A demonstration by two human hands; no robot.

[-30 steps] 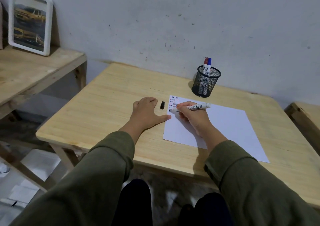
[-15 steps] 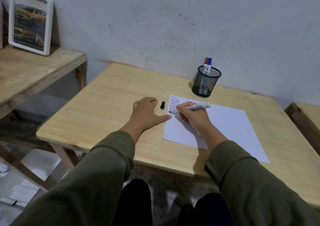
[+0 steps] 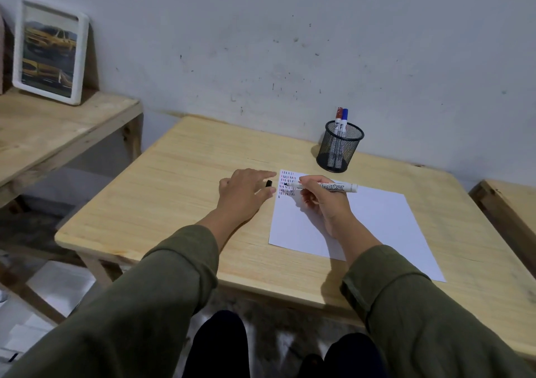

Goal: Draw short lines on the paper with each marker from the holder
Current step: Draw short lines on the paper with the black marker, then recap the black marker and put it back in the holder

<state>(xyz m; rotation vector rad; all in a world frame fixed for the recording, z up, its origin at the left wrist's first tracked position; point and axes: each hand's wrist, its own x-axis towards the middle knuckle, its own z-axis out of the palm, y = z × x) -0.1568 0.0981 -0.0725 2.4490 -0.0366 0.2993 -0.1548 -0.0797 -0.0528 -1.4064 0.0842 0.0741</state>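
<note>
A white sheet of paper [image 3: 374, 221] lies on the wooden table [image 3: 185, 183], with rows of short coloured lines in its top left corner. My right hand [image 3: 322, 200] grips a white black-tipped marker [image 3: 333, 187], uncapped, its tip raised just above those lines. The marker's black cap [image 3: 269, 183] lies on the table left of the paper. My left hand [image 3: 243, 192] hovers over the table with fingers spread, fingertips beside the cap. A black mesh holder [image 3: 340, 151] behind the paper holds a red marker [image 3: 338, 117] and a blue marker [image 3: 344, 119].
A white picture frame [image 3: 50, 52] leans on the wall on a lower wooden shelf [image 3: 58, 128] at the left. Another wooden surface [image 3: 507, 203] sits at the right edge. The wall runs close behind the holder.
My left hand has lifted off the table and shifted right toward the cap. My right hand has raised the marker slightly, tilting it flatter over the lines.
</note>
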